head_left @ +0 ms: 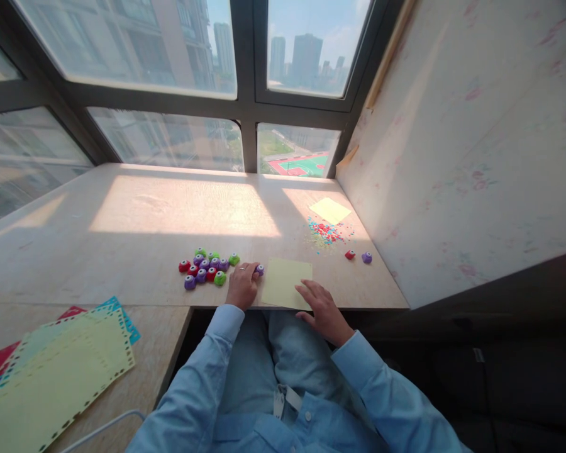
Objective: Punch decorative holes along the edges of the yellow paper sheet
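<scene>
A pale yellow sheet of paper lies at the table's front edge, between my two hands. My left hand is closed on a small purple craft punch beside the sheet's left edge; whether the paper sits in its slot is too small to tell. Over the sheet's right edge rests my right hand, fingers spread and holding nothing. Just left of my left hand stands a cluster of several small punches in purple, red and green.
Coloured paper bits lie scattered at the right, by another yellow sheet. A red punch and a purple punch stand near the wall. Sheets with holes along their edges and a white cable are at the left.
</scene>
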`<state>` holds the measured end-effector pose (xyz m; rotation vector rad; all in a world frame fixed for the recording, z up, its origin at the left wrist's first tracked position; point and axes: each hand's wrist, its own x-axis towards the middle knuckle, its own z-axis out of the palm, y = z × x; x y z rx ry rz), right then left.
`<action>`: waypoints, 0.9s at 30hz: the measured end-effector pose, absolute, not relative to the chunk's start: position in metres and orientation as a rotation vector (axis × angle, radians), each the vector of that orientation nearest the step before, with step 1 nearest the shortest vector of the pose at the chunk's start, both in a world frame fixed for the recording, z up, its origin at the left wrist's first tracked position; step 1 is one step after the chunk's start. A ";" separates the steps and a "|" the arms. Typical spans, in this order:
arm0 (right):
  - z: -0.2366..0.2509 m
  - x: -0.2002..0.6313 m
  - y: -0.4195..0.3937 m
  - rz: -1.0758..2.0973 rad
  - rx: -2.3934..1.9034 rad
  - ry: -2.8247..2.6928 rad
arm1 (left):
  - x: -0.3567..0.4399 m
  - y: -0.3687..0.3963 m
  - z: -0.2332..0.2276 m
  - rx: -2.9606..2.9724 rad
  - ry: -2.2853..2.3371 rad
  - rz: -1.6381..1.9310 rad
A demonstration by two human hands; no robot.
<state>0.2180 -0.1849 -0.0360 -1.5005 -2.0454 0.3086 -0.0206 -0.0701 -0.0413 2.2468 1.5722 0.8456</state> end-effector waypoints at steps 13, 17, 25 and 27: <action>-0.059 0.228 -0.192 0.413 -1.447 -1.800 | -0.007 -0.068 -0.035 2.168 1.671 0.862; -0.061 0.228 -0.196 0.483 -1.428 -1.625 | -0.002 -0.099 -0.024 1.861 1.752 1.279; -0.051 0.229 -0.205 0.618 -1.361 -1.582 | 0.030 -0.136 -0.005 0.893 1.325 0.822; -0.045 0.232 -0.209 0.701 -1.358 -1.583 | 0.032 -0.133 -0.008 0.835 1.335 0.846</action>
